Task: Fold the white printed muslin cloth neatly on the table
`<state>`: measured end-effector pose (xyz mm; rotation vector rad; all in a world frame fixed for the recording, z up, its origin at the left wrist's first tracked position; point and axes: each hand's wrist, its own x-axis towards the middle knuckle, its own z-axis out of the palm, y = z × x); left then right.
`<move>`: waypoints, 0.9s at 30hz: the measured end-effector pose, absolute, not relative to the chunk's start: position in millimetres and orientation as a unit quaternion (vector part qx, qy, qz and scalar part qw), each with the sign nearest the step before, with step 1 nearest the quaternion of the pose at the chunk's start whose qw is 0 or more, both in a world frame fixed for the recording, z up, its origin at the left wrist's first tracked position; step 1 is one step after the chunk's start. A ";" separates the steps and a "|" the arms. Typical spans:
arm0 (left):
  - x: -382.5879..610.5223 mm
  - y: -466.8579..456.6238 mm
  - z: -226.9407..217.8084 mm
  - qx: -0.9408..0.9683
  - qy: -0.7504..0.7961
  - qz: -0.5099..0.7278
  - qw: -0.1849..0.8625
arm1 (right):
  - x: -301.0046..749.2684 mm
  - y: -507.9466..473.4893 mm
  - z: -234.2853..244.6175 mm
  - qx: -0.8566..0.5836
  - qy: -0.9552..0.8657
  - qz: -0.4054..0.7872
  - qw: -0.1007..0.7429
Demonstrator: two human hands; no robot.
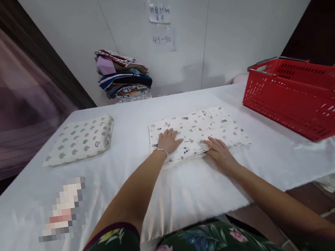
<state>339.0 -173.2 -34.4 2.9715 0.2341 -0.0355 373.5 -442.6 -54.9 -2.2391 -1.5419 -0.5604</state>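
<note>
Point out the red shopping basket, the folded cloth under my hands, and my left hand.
Red shopping basket [294, 105], head view: side wall.
Folded cloth [201, 128], head view: middle of its printed top.
Left hand [169, 141], head view: back of hand.

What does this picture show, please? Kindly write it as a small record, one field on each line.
Left hand: flat on the patterned cloth, bracelet at the wrist
Right hand: at the cloth's near edge; whether it pinches is unclear
Table left: folded cloth with grey prints
Pixelated patch: contents unreadable
Table right: red basket
Far side: fabric pile
Wall: paper reading "45-50"
</note>
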 end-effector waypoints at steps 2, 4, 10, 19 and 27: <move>337.6 -168.8 -42.4 0.992 0.085 -0.004 0.091 | 372.5 -446.3 -55.8 -0.787 -0.555 -0.199 0.180; 336.5 -166.9 -47.7 0.992 0.083 0.011 0.092 | 372.3 -447.3 -57.2 -0.787 -0.557 -0.196 0.178; 337.4 -163.8 -39.7 0.987 0.092 -0.009 0.133 | 367.3 -438.7 -56.0 -0.796 -0.546 -0.181 0.188; 328.9 -153.4 -30.0 0.984 0.068 -0.021 0.161 | 360.3 -403.5 -51.7 -0.800 -0.554 -0.179 0.144; 328.3 -159.2 -40.9 0.991 0.042 0.011 0.123 | 353.0 -400.5 -53.3 -0.774 -0.579 -0.185 0.177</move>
